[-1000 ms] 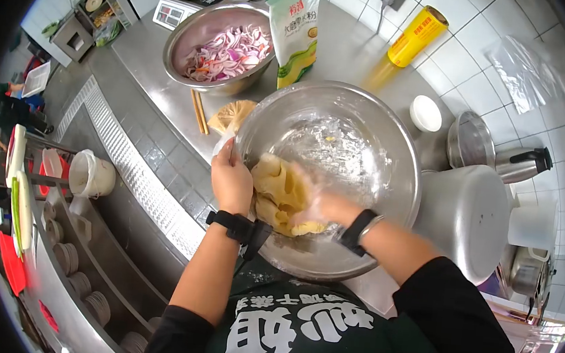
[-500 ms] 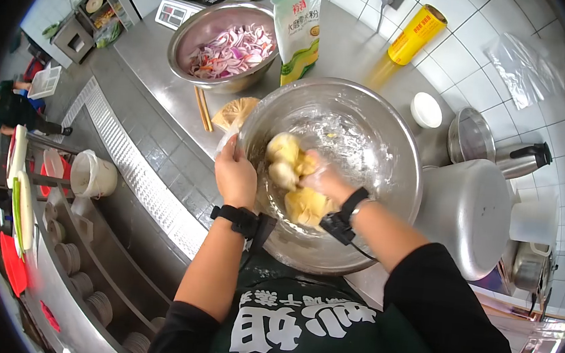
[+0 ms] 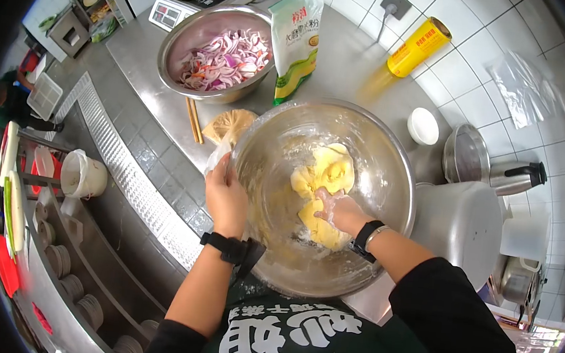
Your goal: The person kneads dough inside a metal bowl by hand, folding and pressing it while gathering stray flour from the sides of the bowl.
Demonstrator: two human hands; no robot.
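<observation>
Yellow dough (image 3: 333, 169) lies in joined lumps inside a large steel bowl (image 3: 383, 259), whose inner wall is dusted with white powder. My right hand (image 3: 340, 210), coated with powder, presses into the dough, its fingers curled on the middle part. My left hand (image 3: 225, 195) grips the bowl's left rim, with thin clear plastic between the fingers. That plastic joins a bag of tan powder (image 3: 228, 126) lying beside the bowl.
Sliced red onions (image 3: 229, 61) fill another steel bowl, near a green-white flour bag (image 3: 296, 46) and chopsticks (image 3: 194, 120). A white bowl (image 3: 423, 126), upturned pot (image 3: 459, 225) and steel jug (image 3: 517, 177) stand right. A co-worker (image 3: 10, 102) is far left.
The dough has moved right toward the bowl's middle, with my right hand on it. The large bowl sits slightly lower in view. The co-worker's position has shifted.
</observation>
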